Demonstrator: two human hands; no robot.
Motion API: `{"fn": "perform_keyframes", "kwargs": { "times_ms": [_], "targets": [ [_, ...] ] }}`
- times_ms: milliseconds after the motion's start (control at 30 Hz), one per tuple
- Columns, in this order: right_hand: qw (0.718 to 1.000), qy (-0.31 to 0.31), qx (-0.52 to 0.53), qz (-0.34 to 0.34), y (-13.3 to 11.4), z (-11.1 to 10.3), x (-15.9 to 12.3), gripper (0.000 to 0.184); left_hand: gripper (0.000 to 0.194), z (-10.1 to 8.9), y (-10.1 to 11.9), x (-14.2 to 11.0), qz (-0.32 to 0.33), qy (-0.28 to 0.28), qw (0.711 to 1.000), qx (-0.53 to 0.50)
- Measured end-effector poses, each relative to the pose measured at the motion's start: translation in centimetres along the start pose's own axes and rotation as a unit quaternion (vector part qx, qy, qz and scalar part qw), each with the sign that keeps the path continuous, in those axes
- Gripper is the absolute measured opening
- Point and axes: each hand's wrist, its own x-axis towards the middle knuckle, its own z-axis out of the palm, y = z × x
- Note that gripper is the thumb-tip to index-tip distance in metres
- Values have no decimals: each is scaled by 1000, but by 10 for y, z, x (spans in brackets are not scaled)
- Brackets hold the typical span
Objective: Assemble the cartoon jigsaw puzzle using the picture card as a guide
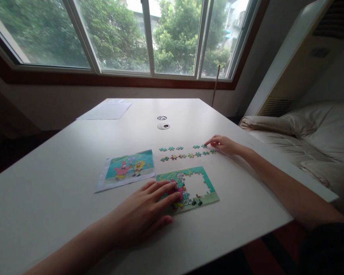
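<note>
A partly filled cartoon jigsaw puzzle (pixel 200 189) lies on the white table (pixel 60 183), with a bare gap in its right half. My left hand (pixel 149 210) lies flat on the puzzle's left part, fingers stretched out. Beyond it, several loose puzzle pieces (pixel 183 152) sit in two rows. My right hand (pixel 225 145) reaches to the right end of those rows, its fingertips curled down on a piece there. A printed reference picture (pixel 129 168) of the same cartoon lies to the left of the puzzle.
A sheet of paper (pixel 106 110) lies at the table's far left. Two round cable ports (pixel 163 123) sit in the middle. A wide window runs behind. On the right stand a cream sofa (pixel 318 137) and a floor air conditioner (pixel 304 57).
</note>
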Motion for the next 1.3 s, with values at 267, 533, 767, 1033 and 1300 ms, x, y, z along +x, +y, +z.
{"fn": "perform_keyframes", "kwargs": {
  "times_ms": [267, 533, 767, 1033, 1300],
  "targets": [
    [999, 32, 18, -20, -2, 5, 4, 29, 43, -2, 2, 2, 3, 12, 1000, 3],
    [995, -15, 14, -102, -43, 11, 34, 24, 43, -2, 1, 2, 3, 11, 1000, 6],
    [994, -57, -24, -93, -79, 22, 68, 22, 45, -1, 0, 2, 4, 9, 1000, 0],
    [984, -175, 4, 30, -90, 20, 85, 25, 44, -3, 2, 2, 1, 9, 1000, -1],
    [993, -77, 79, -37, -87, 23, 69, 10, 44, -2, 2, 1, -2, 5, 1000, 0]
  ]
}}
